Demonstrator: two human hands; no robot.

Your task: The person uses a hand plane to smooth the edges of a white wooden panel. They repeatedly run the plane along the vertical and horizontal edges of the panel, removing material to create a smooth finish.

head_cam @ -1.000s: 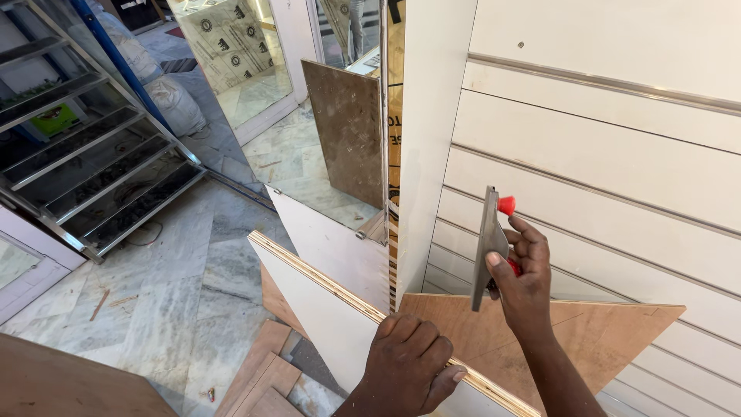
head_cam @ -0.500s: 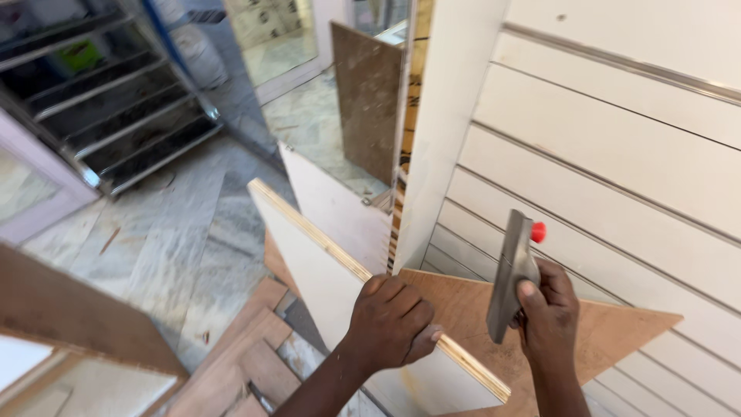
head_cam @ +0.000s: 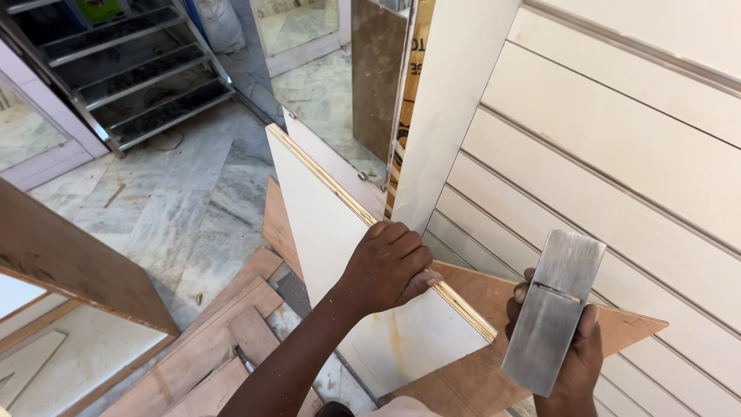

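2 boards (head_cam: 231, 340) beside laminated panel (head_cam: 324, 232)

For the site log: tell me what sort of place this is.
Likely an interior fit-out site: plywood offcuts on the marble floor, a grooved white wall panel, and a hand plane.
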